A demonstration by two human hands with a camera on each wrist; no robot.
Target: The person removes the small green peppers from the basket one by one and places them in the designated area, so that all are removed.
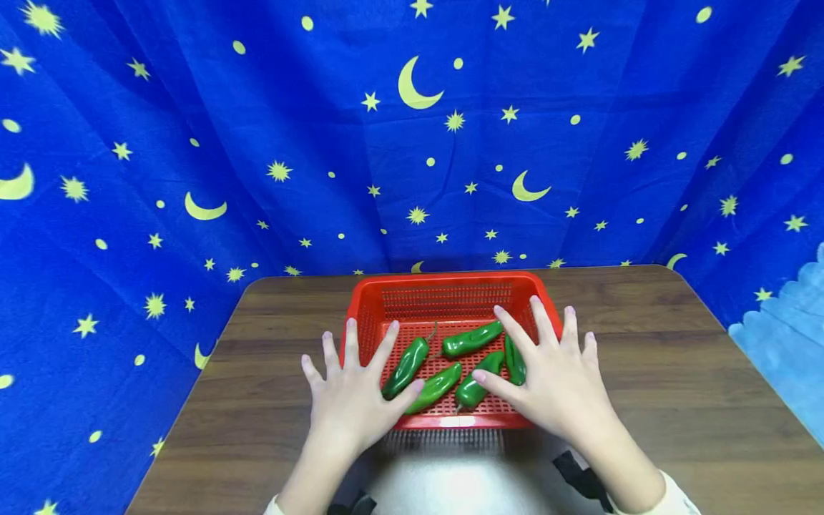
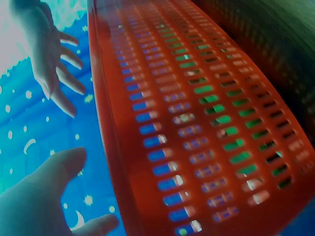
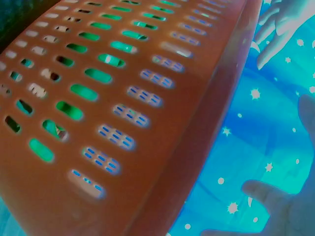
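Left hand point(image 1: 352, 404) and right hand point(image 1: 560, 383) spread at basket point(image 1: 444, 278) of peppers point(image 1: 472, 340), grip released. Reaching step presumed; finger closure apparently required.

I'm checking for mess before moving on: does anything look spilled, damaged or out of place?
Nothing stands out. The red basket looks upright and unbroken; the green peppers in view all lie inside it, none on the visible table. The left hand and right hand hide parts of some peppers.
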